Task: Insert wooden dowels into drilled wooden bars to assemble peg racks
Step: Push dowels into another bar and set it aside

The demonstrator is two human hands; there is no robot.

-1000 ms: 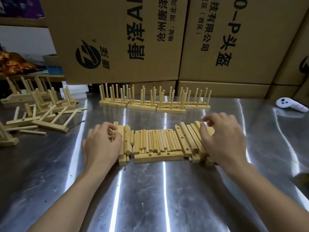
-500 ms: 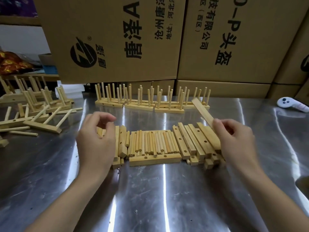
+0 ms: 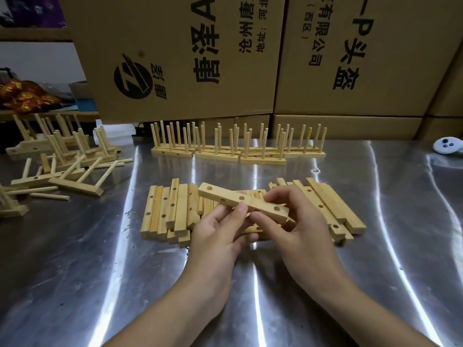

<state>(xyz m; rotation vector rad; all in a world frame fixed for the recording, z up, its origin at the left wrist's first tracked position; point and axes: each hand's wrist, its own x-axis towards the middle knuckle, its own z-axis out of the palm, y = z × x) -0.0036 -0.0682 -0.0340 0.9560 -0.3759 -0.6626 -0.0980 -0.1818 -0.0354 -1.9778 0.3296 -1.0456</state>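
Observation:
A drilled wooden bar [image 3: 223, 195] with several holes facing up is held level above the parts pile, between both hands. My left hand [image 3: 220, 236] supports it from below with the thumb on its near side. My right hand [image 3: 298, 221] pinches its right half. Beneath lie more drilled bars at the left [image 3: 167, 211] and at the right [image 3: 330, 206]. The loose dowels [image 3: 208, 204] between them are mostly hidden by my hands.
Finished peg racks [image 3: 238, 146] stand in a row at the back of the steel table [image 3: 250, 284]. More racks and loose dowels [image 3: 62, 159] lie at the left. Cardboard boxes [image 3: 250, 58] wall the rear. A white controller [image 3: 448, 145] sits far right.
My right hand lifted one bar from the right stack and carried it to the middle. My left hand left the left stack and took hold of the same bar.

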